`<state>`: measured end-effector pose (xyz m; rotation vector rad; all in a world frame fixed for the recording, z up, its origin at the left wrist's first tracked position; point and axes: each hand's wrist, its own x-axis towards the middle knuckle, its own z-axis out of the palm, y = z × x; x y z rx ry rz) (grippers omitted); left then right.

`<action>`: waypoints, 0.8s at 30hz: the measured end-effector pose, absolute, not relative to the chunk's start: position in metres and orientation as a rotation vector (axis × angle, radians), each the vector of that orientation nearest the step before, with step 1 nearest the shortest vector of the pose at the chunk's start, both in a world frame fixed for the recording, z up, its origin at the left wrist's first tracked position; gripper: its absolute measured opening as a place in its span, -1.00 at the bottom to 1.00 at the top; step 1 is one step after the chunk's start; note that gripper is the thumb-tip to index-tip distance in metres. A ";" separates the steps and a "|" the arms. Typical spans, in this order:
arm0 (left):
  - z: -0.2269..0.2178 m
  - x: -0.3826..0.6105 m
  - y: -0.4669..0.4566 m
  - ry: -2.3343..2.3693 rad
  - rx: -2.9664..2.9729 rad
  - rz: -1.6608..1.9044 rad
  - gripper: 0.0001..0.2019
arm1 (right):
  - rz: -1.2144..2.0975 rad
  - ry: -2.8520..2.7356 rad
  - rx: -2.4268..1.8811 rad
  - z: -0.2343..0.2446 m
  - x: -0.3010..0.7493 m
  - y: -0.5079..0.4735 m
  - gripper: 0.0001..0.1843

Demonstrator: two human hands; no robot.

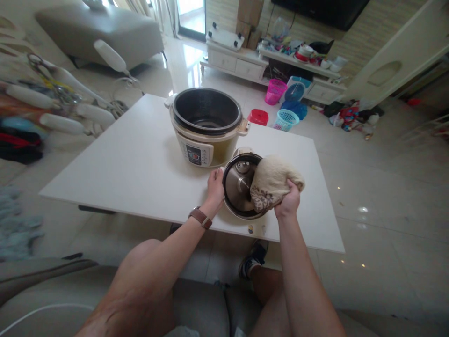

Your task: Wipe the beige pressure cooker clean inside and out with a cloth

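Note:
An open cream pressure cooker (206,125) with a dark inner pot stands on the white table (133,173). Its round lid (237,188) lies upside down in front of it, metal inner side up. My left hand (215,185) grips the lid's left rim, fingers curled on it. My right hand (289,201) is closed on a beige towel (271,182) that rests bunched on the right half of the lid.
My bare knees and a shoe (253,260) are under the table's near edge. Pink (275,91) and blue baskets (286,120) and a red tub (258,116) stand on the shiny floor beyond. A grey sofa (105,28) is far left, a cluttered TV stand (266,63) behind.

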<state>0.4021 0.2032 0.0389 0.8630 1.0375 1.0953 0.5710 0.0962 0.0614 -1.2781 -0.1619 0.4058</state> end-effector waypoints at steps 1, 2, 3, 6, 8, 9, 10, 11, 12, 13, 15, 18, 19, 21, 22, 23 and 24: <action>0.039 0.402 0.203 1.037 0.870 1.095 -0.78 | 0.265 -0.176 -1.265 0.064 0.572 0.096 -0.47; 0.038 0.402 0.204 1.035 0.876 1.094 -0.78 | 0.136 -0.198 -1.275 0.067 0.573 0.096 -0.46; 0.037 0.402 0.204 1.033 0.881 1.091 -0.78 | 0.039 -0.226 -1.307 0.069 0.574 0.095 -0.45; 0.036 0.402 0.204 1.013 0.912 1.080 -0.77 | 0.022 -0.400 -1.485 0.070 0.571 0.092 -0.46; 0.037 0.402 0.204 0.998 0.949 1.077 -0.75 | 0.145 -0.600 -1.625 0.067 0.565 0.091 -0.49; 0.037 0.402 0.204 0.994 0.965 1.077 -0.74 | 0.215 -0.712 -1.679 0.063 0.561 0.092 -0.49; 0.038 0.402 0.204 0.993 0.979 1.077 -0.73 | 0.289 -0.828 -1.717 0.060 0.555 0.093 -0.48; 0.038 0.402 0.204 0.992 0.987 1.076 -0.71 | 0.371 -0.944 -1.742 0.056 0.550 0.095 -0.46; 0.038 0.402 0.204 0.993 0.989 1.073 -0.69 | 0.456 -1.054 -1.761 0.053 0.544 0.097 -0.42; 0.038 0.403 0.204 0.994 0.987 1.071 -0.68 | 0.542 -1.158 -1.782 0.050 0.539 0.099 -0.39; 0.036 0.403 0.205 0.990 0.970 1.073 -0.68 | 0.691 -1.323 -1.824 0.049 0.529 0.101 -0.34; 0.032 0.402 0.207 0.990 0.925 1.082 -0.69 | 0.907 -1.425 -1.799 0.056 0.524 0.100 -0.41; 0.031 0.402 0.208 0.992 0.907 1.082 -0.70 | 0.991 -1.413 -1.755 0.060 0.525 0.098 -0.47; 0.029 0.401 0.208 0.998 0.872 1.075 -0.72 | 1.145 -1.279 -1.660 0.065 0.530 0.092 -0.59; 0.029 0.401 0.208 1.000 0.864 1.074 -0.73 | 1.188 -1.143 -1.620 0.066 0.535 0.090 -0.63; 0.029 0.401 0.208 1.000 0.863 1.073 -0.74 | 1.198 -0.970 -1.585 0.066 0.541 0.087 -0.66; 0.030 0.402 0.208 0.999 0.868 1.071 -0.74 | 1.178 -0.788 -1.546 0.066 0.547 0.085 -0.68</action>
